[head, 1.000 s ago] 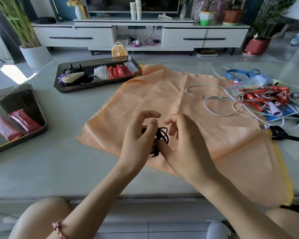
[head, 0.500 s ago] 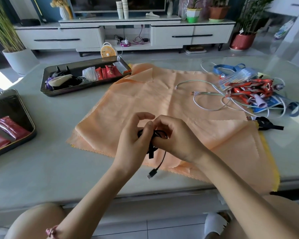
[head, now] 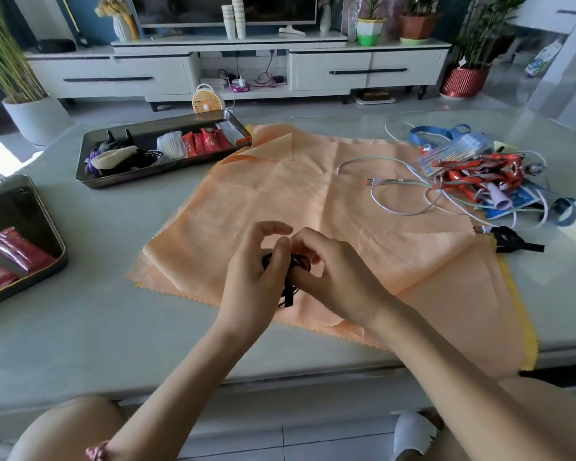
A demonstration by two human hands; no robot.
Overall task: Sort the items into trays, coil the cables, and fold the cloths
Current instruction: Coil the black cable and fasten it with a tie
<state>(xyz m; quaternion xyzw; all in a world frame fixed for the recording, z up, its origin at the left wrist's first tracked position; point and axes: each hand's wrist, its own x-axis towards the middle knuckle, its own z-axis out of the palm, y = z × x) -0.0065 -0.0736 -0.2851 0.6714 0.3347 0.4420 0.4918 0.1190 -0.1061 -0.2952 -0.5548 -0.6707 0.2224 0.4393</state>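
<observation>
Black cable (head: 288, 291), perhaps coiled, hidden by hands (head: 253, 281) (head: 341, 277), orange cloth (head: 313, 194) beneath

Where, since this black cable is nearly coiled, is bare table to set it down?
Bare table lies between the left tray, far tray and cloth, and along the near edge. The right is crowded with a cable pile.

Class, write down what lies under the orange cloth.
A yellow cloth peeks out at the right edge of the orange cloth, both on the table. Anything else beneath is covered.
</observation>
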